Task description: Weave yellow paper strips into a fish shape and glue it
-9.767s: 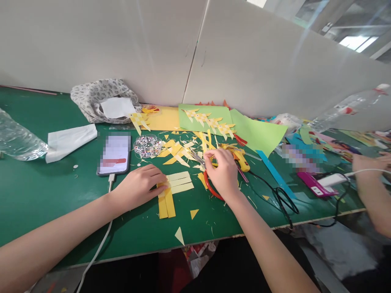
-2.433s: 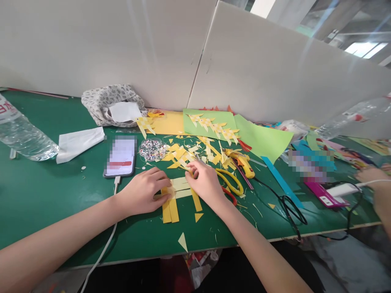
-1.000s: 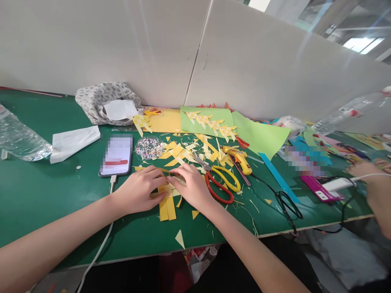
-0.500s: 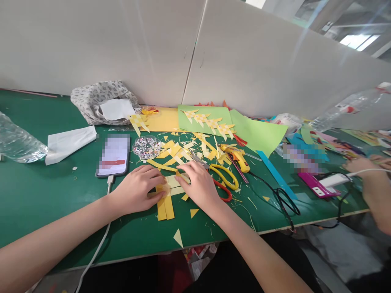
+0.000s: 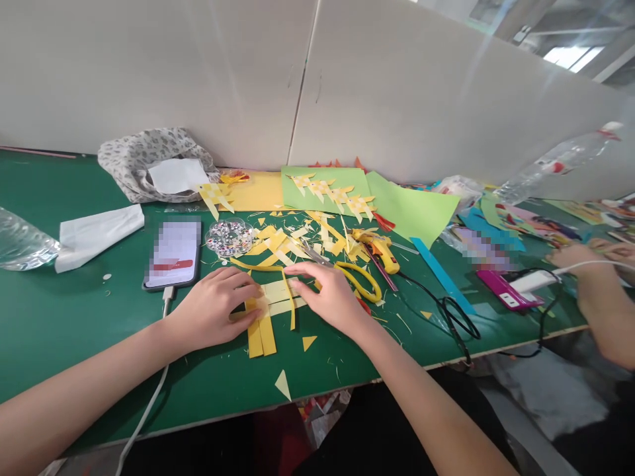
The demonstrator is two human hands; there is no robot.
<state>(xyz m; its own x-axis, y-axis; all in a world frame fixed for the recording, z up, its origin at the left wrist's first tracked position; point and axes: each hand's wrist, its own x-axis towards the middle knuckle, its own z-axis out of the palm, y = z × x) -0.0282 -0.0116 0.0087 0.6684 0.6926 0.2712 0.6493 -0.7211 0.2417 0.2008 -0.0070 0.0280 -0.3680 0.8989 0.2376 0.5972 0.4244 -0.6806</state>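
Observation:
Flat on the green table lies a small weave of paper strips: two yellow strips (image 5: pixel 260 338) run toward me and cream strips (image 5: pixel 282 296) run to the right. My left hand (image 5: pixel 215 309) holds the weave's left side, its fingertips and thumb pressed on the crossing. A narrow yellow paper strip (image 5: pixel 292 307) lies bent over the cream strips, its lower end toward me. My right hand (image 5: pixel 333 296) is at this strip, index fingertip at the fold and thumb over the cream strips. Yellow-handled scissors (image 5: pixel 364 283) lie partly hidden behind the right hand.
Left of the weave is a phone (image 5: pixel 173 252) on a cable. Behind are a bead case (image 5: pixel 229 238), paper scraps (image 5: pixel 278 243) and woven paper fish (image 5: pixel 333 192) on green paper. A glue gun (image 5: pixel 387 254) lies right. At far right, another person's hand (image 5: pixel 570 256) works.
The narrow yellow strip, earlier mostly under my right fingers, now hangs folded down across the cream strips. My left hand stays on the weave. The whole view has shifted slightly.

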